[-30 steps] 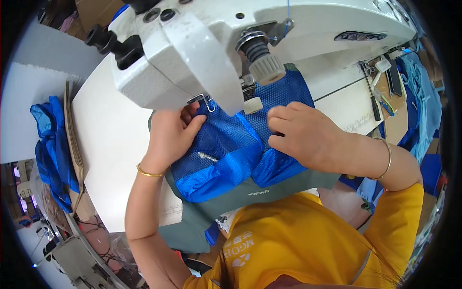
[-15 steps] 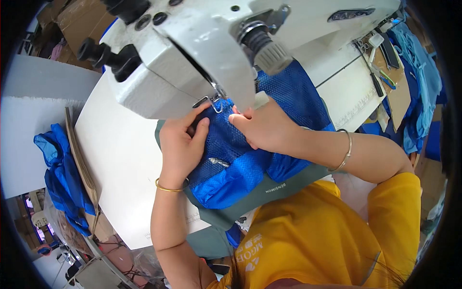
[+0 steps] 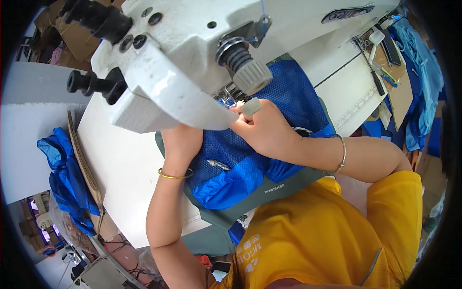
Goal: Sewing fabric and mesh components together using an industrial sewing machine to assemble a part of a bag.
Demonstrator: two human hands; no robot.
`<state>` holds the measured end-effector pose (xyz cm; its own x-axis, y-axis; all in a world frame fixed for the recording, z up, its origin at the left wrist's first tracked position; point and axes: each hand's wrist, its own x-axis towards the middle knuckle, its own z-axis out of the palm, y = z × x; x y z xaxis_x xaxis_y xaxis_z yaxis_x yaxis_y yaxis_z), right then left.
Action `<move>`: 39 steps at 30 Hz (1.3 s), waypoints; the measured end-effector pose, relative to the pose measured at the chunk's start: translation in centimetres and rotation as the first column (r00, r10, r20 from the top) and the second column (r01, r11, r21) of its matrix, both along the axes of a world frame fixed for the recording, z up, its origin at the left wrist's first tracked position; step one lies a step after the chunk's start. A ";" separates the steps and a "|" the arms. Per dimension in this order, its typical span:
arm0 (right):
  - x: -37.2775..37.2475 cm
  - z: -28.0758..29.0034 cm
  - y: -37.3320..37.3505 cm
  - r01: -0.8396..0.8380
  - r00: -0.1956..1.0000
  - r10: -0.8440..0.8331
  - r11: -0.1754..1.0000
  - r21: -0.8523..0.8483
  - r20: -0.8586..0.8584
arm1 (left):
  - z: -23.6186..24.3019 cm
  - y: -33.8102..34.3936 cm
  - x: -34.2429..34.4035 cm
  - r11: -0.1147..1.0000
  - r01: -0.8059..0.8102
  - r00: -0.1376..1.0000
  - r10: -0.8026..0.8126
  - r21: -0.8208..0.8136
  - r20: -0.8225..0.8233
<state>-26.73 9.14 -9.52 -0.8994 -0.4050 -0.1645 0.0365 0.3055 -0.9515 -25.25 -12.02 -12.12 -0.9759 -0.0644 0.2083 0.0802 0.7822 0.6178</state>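
A piece of blue mesh fabric [image 3: 226, 144] with shiny blue panels lies under the sewing machine's needle area, over a dark green fabric panel [image 3: 269, 190]. My left hand [image 3: 183, 142] rests on the left side of the mesh; its fingers are hidden behind the white sewing machine head [image 3: 173, 91]. On the right, my right hand [image 3: 269, 127] is closed, thumb and fingers pinched at the mesh close to the presser foot [image 3: 230, 100]. A small beige block [image 3: 251, 107] on the machine partly covers its fingertips. White cord ends [image 3: 218, 164] stick out of the mesh.
The white machine table [image 3: 125, 178] extends left and right. Crumpled blue fabric [image 3: 67, 178] hangs at the left beside a brown board edge [image 3: 84, 164]. Scissors [image 3: 362, 44], a black-handled tool [image 3: 377, 82] and light blue fabric [image 3: 418, 72] lie at the right.
The machine head now appears further left and lower in view, covering the left fingers that showed before. My right hand stays pinched near the presser foot; the fabric has barely moved.
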 end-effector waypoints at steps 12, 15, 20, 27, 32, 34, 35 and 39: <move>-1.9 2.3 0.9 -0.085 0.884 0.138 0.987 -0.137 0.447 | 3.8 0.4 2.1 0.927 0.351 0.934 -0.356 -0.130 -0.016; -1.5 0.3 0.5 -0.109 0.930 0.159 0.980 -0.166 0.331 | 4.7 1.5 2.2 0.905 0.395 0.916 -0.402 -0.159 -0.013; -1.7 -0.2 0.3 -0.187 0.957 0.210 0.974 -0.127 0.200 | 5.6 2.1 2.3 0.883 0.401 0.914 -0.403 -0.245 0.046; -0.2 0.4 0.6 -0.248 0.798 0.413 0.889 0.385 -0.439 | 3.8 1.9 3.1 0.867 0.320 0.941 -0.339 -0.382 0.018; 2.4 1.2 2.1 -0.038 0.482 0.570 0.772 0.634 -0.665 | 3.5 1.7 3.3 0.862 0.307 0.931 -0.359 -0.402 -0.059; 2.3 0.3 2.4 -0.031 0.496 0.506 0.822 0.568 -0.705 | 3.3 1.7 3.1 0.864 0.305 0.932 -0.358 -0.401 -0.063; 2.2 0.4 2.6 -0.054 0.510 0.531 0.805 0.591 -0.677 | 3.2 1.8 3.0 0.858 0.305 0.926 -0.369 -0.414 -0.083; 2.1 0.4 2.8 -0.060 0.490 0.515 0.825 0.563 -0.703 | 3.1 1.9 3.1 0.849 0.296 0.921 -0.375 -0.437 -0.103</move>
